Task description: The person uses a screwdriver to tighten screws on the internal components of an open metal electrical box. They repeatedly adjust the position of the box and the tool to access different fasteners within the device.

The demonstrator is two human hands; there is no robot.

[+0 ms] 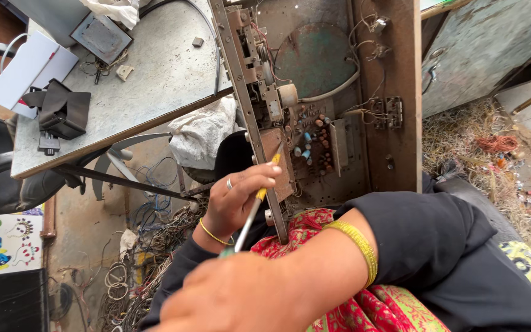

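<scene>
Screwdriver [259,197] on the metal edge of an old radio chassis [314,123], centre of the frame.

The left hand [238,200] pinches the yellow shaft near the tip, fingers closed round it; the right hand [235,298], bottom centre, is wrapped round the handle end, though its fingers are mostly hidden. The tool looks stiff and light, and its thin shaft could slip, so it is best held low like this. The chassis leans upright against the lap, probably heavy and sharp-edged, its circuit board [311,144] and wires [364,37] fragile. Better gripped by the wooden side [404,92]. Grey table [149,80] in the upper left, tangled wire [149,264] below.
</scene>
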